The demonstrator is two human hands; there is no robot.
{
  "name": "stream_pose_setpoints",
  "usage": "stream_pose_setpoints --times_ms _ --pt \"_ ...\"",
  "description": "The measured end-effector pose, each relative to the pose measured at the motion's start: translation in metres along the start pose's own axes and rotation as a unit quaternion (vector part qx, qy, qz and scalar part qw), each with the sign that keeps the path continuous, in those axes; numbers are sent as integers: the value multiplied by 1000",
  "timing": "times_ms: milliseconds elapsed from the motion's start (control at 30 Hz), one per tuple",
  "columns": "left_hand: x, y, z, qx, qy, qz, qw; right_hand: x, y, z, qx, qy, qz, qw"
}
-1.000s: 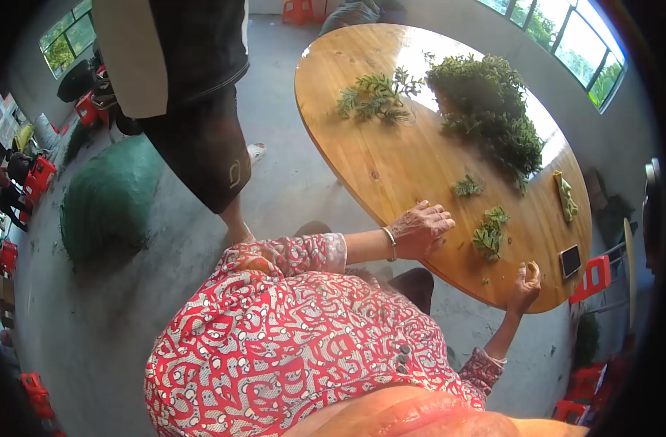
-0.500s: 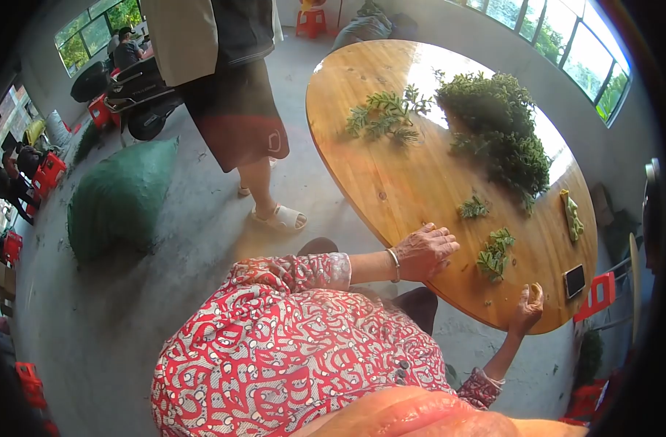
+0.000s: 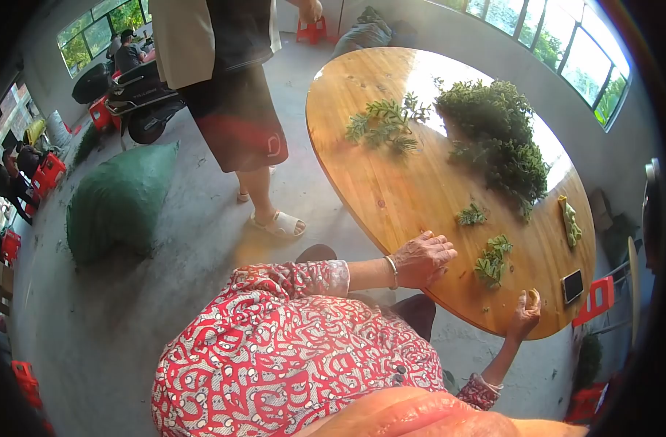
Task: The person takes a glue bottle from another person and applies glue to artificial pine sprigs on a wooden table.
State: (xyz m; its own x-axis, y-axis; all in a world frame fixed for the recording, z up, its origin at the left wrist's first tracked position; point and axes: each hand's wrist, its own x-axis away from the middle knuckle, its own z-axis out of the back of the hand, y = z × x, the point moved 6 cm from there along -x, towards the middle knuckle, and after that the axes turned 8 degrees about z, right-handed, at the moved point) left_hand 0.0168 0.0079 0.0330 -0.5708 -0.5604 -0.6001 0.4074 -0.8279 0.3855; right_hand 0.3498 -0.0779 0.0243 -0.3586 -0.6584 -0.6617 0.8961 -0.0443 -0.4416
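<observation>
My left hand (image 3: 424, 261), with a bracelet at the wrist, rests over the near edge of a round wooden table (image 3: 391, 197). Its fingers stretch out loosely and hold nothing. Farther right along the edge, my right hand (image 3: 525, 315) has half-curled fingers, their tips apart, with no object visible in them. Between the hands lies a small green leafy sprig (image 3: 494, 260), and a smaller sprig (image 3: 472, 214) lies just beyond it. A black-screened phone (image 3: 573, 286) is beside my right hand. Yellow-green gloves or a cloth (image 3: 570, 222) lie behind the phone.
A large heap of green sprigs (image 3: 497, 138) covers the table's far right; looser sprigs (image 3: 385, 124) lie far left. A person in shorts (image 3: 231, 116) stands left of the table. A full green sack (image 3: 122, 204) sits on the floor. A red stool (image 3: 597, 300) stands at the right.
The view has tilted slightly, so the table appears a little lower. The standing person's hand has come into view at the top. My hands stay in nearly the same places.
</observation>
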Motion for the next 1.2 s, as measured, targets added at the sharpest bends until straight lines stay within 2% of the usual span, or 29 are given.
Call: stream_pose_setpoints --times_ms 733,867,933,1067,1100,1133,1167,1200 --pt "0 1 3 -10 -21 12 1000 1 -1 -1 -8 7 -2 1000" --pt "-2 0 4 -29 7 -5 1000 1 11 -5 -20 26 15 999" --pt "-3 5 6 -44 14 -16 999 -4 16 -7 26 13 40 999" --pt "-7 4 6 -60 91 -69 992 -7 6 -4 2 33 40 999" --pt "-9 -1 0 -42 24 -26 999 -7 7 -3 6 24 18 1000" --pt "-9 2 6 -41 23 -19 999 -8 9 -4 20 42 49 998" --pt "-9 4 9 -24 36 -28 999 -7 -2 1 10 30 14 999" --pt "-8 5 10 -9 52 -36 998 -6 -1 1 27 47 48 997"
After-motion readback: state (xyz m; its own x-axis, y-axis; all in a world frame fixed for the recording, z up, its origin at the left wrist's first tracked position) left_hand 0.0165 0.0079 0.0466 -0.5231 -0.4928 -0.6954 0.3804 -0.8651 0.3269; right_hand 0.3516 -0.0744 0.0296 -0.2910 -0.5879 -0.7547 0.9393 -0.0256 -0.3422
